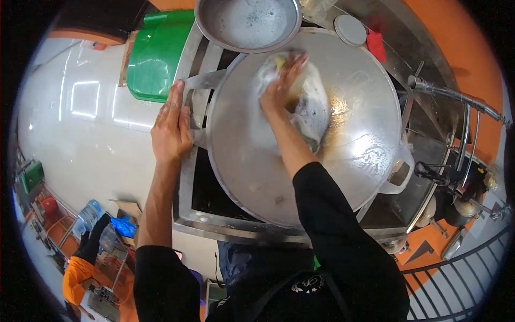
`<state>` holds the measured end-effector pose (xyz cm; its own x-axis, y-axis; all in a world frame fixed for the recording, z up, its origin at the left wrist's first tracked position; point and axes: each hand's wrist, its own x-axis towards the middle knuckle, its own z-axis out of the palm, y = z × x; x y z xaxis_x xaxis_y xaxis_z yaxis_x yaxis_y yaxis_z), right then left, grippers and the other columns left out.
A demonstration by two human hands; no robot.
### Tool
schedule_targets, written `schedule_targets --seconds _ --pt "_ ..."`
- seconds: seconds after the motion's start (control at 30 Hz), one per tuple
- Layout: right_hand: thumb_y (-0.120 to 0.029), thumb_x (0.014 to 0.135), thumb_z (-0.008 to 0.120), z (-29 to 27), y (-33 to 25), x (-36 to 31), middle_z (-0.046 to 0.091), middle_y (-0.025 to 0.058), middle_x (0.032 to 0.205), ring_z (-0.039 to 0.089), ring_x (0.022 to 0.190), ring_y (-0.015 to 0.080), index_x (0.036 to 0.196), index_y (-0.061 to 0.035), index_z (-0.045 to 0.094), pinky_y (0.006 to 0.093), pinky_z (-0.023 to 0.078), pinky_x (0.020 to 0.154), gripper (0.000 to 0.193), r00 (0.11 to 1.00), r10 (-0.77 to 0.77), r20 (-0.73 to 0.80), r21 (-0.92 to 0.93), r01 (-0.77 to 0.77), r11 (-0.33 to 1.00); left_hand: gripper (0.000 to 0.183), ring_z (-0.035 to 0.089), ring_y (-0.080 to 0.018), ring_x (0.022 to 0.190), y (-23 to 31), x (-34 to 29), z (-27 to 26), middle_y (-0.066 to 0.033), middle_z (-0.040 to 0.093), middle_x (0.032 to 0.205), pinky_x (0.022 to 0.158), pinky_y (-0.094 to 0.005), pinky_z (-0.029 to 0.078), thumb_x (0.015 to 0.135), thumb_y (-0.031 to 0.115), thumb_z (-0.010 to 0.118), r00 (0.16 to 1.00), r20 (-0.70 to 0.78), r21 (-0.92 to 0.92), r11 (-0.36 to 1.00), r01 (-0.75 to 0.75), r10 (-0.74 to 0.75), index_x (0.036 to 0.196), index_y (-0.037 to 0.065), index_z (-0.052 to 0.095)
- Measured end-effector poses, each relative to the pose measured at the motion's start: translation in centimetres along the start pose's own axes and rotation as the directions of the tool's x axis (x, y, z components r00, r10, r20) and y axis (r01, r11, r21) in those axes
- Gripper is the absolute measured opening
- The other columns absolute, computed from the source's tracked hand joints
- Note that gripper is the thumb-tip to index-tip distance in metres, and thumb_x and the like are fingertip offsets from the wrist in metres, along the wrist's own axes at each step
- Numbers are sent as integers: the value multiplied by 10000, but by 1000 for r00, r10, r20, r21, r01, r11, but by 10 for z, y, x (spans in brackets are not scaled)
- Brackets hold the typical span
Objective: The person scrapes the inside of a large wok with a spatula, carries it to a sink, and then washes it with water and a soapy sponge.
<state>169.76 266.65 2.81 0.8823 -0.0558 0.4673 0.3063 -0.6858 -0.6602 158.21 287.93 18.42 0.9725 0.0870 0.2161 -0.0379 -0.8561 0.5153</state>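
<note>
A large, round metal wok [241,177] lies on the stove, its inside wet and partly covered with suds. My left hand [171,131] is closed around the loop handle [206,80] on the wok's left side. Inside the wok, toward its far part, my right hand [281,88] presses on a soapy sponge, slightly blurred by motion. A yellow bit of the sponge [280,62] shows beside the fingers; the rest is hidden under hand and foam. White foam [314,104] and brownish water lie around this hand.
A metal basin [201,27] of soapy water stands at the wok's far edge. Beside it are a round white lid [350,30] and a red cloth or packet [376,45]. A ribbed metal faucet pipe [445,91] reaches in from the right. At far left stands a green bin [161,59].
</note>
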Motion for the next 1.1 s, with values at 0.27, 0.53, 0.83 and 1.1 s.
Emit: schedule_targets --seconds 0.27,0.53,0.83,1.1 --pt "-232 981 375 9 -102 -18 62 274 1535 100 1427 408 1478 30 115 462 118 1158 619 983 168 77 254 -182 950 457 551 -343 1170 -3 1 -7 -153 522 1341 954 -396 457 923 87 481 1000 4 -17 1000 -7 7 1379 80 452" --pt "-244 979 406 35 -86 21 47 265 1538 77 1431 400 1478 32 84 472 112 1153 654 941 310 -133 260 -268 928 472 539 -351 1179 3 4 -5 -121 508 1364 943 -414 475 917 97 497 1000 23 -13 1000 -3 3 1385 95 437" --pt "-262 1001 377 21 -56 62 52 281 1532 64 1421 432 1472 47 82 494 74 1153 636 931 203 -304 -42 -226 973 503 548 -388 1147 1 2 -6 -133 499 1368 895 -440 497 902 74 502 999 38 -37 999 -17 18 1397 87 415" --pt "-219 951 525 23 -37 66 71 333 1483 114 1383 473 1487 -54 134 519 130 1128 683 797 388 -462 128 -373 919 487 566 -397 1110 6 8 -6 -161 504 1357 879 -435 503 888 48 509 999 24 -62 997 -44 46 1370 30 440"
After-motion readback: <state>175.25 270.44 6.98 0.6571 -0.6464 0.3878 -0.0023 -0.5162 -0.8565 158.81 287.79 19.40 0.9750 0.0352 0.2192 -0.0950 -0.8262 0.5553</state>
